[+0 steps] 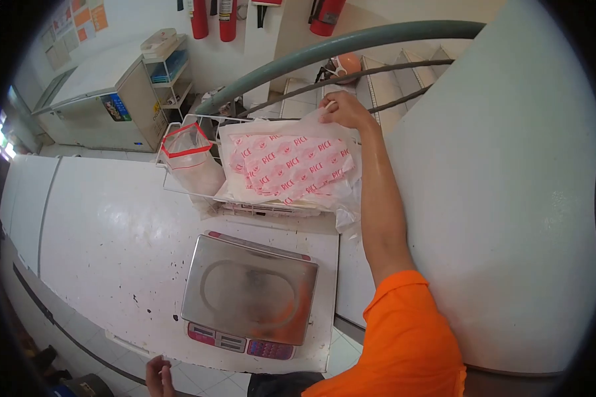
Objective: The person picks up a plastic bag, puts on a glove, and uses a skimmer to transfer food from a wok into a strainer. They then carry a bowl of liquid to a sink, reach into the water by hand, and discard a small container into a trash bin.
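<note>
Left hand (157, 377) sits at the bottom edge of view, just below the near rim of the white speckled counter (106, 245); whether it is clenched or released cannot be told. On the counter stands a steel-platform weighing scale with a pink keypad (248, 291). Beyond it, a white wire basket (179, 188) holds a clear red-rimmed plastic bag (193, 159) beside a stack of white plastic bags printed with pink "RICE" lettering (291, 165). Right hand (344, 109) grips the stack's far top edge.
</note>
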A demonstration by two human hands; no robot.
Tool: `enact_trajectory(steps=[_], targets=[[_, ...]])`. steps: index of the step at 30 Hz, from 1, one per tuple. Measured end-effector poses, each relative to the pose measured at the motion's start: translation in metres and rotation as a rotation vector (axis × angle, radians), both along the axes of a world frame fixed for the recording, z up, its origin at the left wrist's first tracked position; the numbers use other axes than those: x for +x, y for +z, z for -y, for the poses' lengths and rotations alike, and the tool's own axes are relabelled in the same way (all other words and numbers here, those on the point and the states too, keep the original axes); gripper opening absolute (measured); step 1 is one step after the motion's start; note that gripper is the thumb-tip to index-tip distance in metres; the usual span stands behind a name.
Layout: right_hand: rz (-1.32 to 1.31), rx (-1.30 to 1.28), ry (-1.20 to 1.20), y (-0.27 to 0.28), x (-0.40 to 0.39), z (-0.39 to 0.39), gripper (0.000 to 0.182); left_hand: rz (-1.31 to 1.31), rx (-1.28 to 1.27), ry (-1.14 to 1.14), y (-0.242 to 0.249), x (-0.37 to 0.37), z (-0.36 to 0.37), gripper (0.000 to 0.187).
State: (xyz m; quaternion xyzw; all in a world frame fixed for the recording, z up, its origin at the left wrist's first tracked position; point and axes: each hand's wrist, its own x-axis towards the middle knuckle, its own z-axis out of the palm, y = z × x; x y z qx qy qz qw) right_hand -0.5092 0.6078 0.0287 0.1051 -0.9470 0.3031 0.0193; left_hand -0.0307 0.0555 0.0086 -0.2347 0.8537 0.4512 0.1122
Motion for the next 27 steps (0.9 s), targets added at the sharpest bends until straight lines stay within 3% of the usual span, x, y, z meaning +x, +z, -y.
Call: enact_trajectory(steps=[2,4,5,7,8,10,12,16,20,22,24,26,27], targets=[[-0.024,0.047,-0.024,-0.003,0.008,-0.009,0.03,-0.012,0.027,-0.048,-0.003,-0.013,-0.019,0.037],[-0.301,0.016,-0.178,-0.001,0.03,-0.016,0.034,-0.052,0.059,-0.167,-0.008,-0.024,-0.032,0.038],[-0.295,0.014,-0.182,0.003,0.049,-0.017,0.034,-0.088,0.055,-0.23,-0.005,-0.029,-0.04,0.036],[0.149,0.081,-0.425,0.014,0.091,-0.016,0.035,-0.11,0.147,-0.216,-0.019,-0.037,-0.059,0.03],[0.15,0.084,-0.431,0.006,0.101,-0.015,0.035,-0.137,0.232,-0.199,-0.023,-0.041,-0.069,0.028],[0.428,0.066,-0.473,-0.024,0.111,-0.01,0.032,-0.137,0.238,-0.217,-0.004,-0.065,-0.104,0.021],[0.104,0.317,-0.391,-0.085,0.098,-0.01,0.035,-0.147,0.264,-0.388,-0.003,-0.085,-0.123,0.02],[0.441,0.419,-0.093,-0.14,0.081,0.03,0.041,-0.324,0.197,-0.673,0.006,-0.147,-0.154,0.027],[0.413,0.251,-0.063,-0.093,0.104,0.059,0.037,-0.433,0.321,-0.739,0.025,-0.213,-0.193,0.025],[0.471,-0.126,-0.172,-0.064,0.11,0.058,0.025,-0.445,0.372,-0.743,0.026,-0.245,-0.213,0.024],[0.002,0.051,-0.457,-0.064,0.1,0.038,0.019,-0.515,0.291,-0.772,0.027,-0.271,-0.231,0.023],[-0.096,0.189,-0.619,-0.058,0.084,0.012,0.014,-0.595,0.195,-0.796,0.016,-0.298,-0.245,0.023],[-0.096,0.186,-0.615,-0.061,0.076,0.008,0.014,-0.796,0.042,-0.811,0.001,-0.314,-0.251,0.024]])
